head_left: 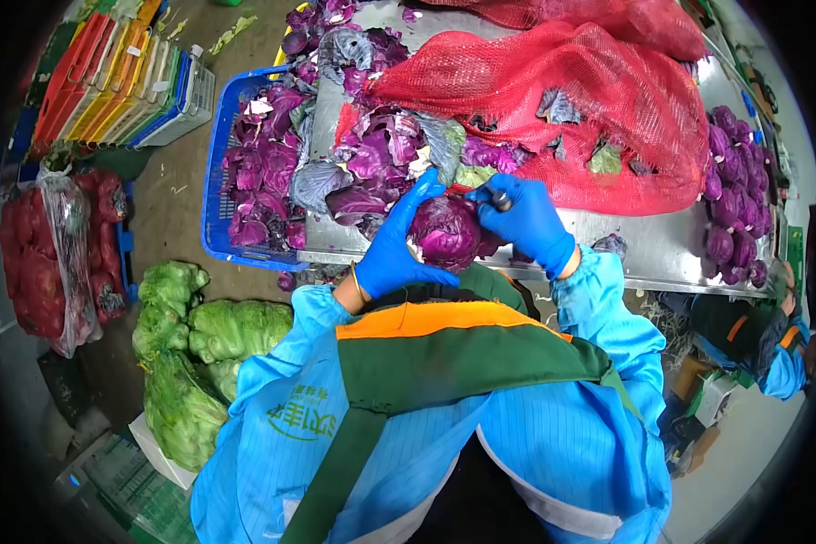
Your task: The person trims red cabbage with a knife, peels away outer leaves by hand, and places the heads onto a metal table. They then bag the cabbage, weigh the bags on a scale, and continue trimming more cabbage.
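Observation:
A purple-red cabbage (445,234) sits at the near edge of the metal table, right in front of my body. Cupped against its left side, my left hand (397,243) in a blue glove steadies it, thumb and fingers apart around it. My right hand (528,223), also gloved in blue, is closed at the cabbage's upper right. From that fist sticks the round end of a short-handled tool (501,201); its working end is hidden. Loose purple outer leaves (372,159) lie heaped just beyond my left hand.
A blue crate (216,195) of purple leaves stands left of the metal table (607,238). Red mesh sacking (571,100) covers the table's far side. Trimmed cabbages (736,195) are piled at right. Green lettuces (236,331) lie lower left; another person's sleeve (782,370) shows far right.

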Motion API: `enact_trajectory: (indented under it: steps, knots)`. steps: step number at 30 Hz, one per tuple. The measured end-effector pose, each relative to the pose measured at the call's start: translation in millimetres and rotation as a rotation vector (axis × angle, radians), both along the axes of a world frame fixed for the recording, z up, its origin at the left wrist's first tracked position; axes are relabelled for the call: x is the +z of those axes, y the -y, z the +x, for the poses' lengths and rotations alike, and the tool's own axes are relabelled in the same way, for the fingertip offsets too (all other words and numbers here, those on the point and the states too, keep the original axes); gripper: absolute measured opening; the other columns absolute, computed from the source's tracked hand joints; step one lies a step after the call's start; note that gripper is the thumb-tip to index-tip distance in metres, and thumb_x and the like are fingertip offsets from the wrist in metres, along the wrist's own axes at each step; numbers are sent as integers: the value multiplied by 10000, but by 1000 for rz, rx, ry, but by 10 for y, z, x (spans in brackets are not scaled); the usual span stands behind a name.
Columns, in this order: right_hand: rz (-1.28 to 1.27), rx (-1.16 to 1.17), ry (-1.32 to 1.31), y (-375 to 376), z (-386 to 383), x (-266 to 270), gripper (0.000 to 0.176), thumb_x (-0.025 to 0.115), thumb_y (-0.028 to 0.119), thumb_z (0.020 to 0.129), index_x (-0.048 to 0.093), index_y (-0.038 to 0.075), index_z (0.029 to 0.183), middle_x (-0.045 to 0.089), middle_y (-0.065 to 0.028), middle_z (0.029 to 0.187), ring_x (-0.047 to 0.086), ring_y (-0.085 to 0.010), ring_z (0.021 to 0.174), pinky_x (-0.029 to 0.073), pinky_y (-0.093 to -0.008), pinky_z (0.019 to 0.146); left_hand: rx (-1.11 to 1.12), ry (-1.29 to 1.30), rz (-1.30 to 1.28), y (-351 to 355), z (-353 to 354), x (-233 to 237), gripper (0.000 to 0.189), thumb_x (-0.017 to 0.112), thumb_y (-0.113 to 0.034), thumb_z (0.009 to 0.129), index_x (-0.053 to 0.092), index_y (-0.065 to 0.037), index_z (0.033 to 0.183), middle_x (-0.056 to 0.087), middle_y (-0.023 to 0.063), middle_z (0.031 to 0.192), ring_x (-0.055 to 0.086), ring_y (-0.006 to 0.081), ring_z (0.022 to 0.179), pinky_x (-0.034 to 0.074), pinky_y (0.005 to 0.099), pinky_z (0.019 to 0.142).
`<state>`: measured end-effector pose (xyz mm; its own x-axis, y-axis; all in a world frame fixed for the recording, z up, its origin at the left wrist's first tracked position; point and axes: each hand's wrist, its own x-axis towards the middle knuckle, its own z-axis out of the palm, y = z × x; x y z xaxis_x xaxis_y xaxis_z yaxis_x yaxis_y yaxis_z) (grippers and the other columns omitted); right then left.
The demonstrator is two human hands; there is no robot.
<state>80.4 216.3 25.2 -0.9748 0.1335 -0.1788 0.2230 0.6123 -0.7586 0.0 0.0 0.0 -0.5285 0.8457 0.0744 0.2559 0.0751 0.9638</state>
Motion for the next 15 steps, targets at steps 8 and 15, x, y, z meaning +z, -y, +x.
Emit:
enact_trajectory:
  steps: [8,15]
  knots:
    - [-521,-613,161,-293,318,-161,236,679,174,832,631,-9,971,587,-17,699,553,-87,577,443,-247,519,178,346,189,37,20,-142,1253,933,-308,517,186,-54,1490,362,135,1457,384,250,1333,316,391,1110]
    - [-765,-344,-42,291,-62,-15,345,699,286,863,625,32,1084,593,-26,761,542,-72,608,433,-237,539,223,483,202,37,-91,-150,965,851,-201,669,298,-53,1446,368,110,1440,366,232,1329,280,358,1119]
